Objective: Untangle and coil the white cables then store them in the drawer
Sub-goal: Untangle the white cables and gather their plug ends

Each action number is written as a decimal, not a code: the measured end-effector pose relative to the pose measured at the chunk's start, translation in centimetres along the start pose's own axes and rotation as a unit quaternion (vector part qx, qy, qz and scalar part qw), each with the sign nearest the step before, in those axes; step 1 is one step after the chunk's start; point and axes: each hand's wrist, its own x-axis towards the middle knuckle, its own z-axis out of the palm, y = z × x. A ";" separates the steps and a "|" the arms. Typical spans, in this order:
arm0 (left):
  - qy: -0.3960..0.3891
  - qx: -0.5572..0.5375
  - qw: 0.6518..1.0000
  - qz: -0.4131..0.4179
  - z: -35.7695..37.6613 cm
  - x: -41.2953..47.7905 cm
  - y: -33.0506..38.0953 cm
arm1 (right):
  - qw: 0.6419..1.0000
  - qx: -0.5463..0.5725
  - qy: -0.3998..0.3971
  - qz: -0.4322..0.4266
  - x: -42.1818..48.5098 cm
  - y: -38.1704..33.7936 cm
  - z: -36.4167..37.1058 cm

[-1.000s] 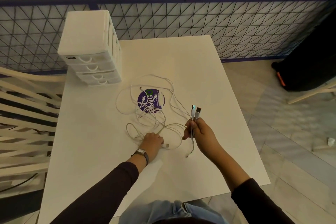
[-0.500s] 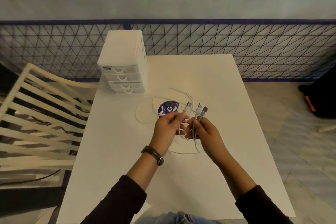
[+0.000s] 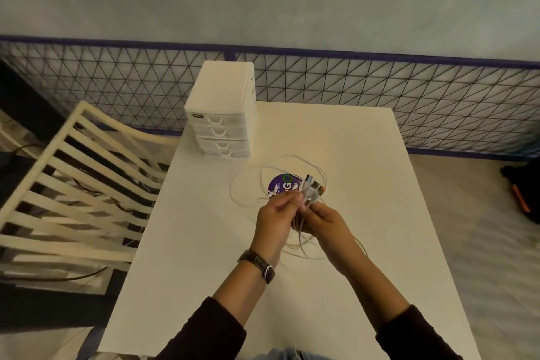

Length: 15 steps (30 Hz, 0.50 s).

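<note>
Currently your left hand (image 3: 276,221) and right hand (image 3: 325,223) both pinch the thin white cables (image 3: 298,223), metal-tipped plugs (image 3: 313,187) bunched just beyond the grip

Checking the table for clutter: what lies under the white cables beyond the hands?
A round purple sticker lies on the table under the white cables. The plugs and left hand cover part of it.

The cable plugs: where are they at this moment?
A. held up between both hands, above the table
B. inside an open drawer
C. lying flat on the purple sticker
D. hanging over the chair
A: the cable plugs stick up where the left hand and the right hand pinch the white cables together above the table; the drawer unit has every drawer closed.
</note>
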 end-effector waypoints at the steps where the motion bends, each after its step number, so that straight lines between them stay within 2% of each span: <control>1: -0.009 0.001 1.000 -0.007 -0.1 0.1 0.0 | 1.000 -0.001 -0.012 0.001 0.0 -0.1 -0.1; 4: -0.061 0.000 0.998 -0.034 -0.6 0.3 0.3 | 0.999 -0.025 -0.029 -0.013 0.2 -0.2 -0.5; 7: -0.153 -0.048 0.986 -0.050 -1.0 0.4 0.0 | 0.999 -0.027 0.016 -0.039 0.9 -0.6 -1.1; 10: -0.231 0.042 0.971 -0.045 -0.9 0.3 -0.7 | 0.997 0.038 0.049 -0.044 1.4 -1.8 -2.1; 13: -0.277 0.139 0.950 -0.026 -0.6 0.1 -0.8 | 0.990 0.133 0.022 -0.037 1.7 -3.2 -3.5; 15: -0.292 0.152 0.944 -0.016 -0.3 0.1 -0.3 | 0.984 0.171 0.012 -0.042 2.0 -4.1 -4.5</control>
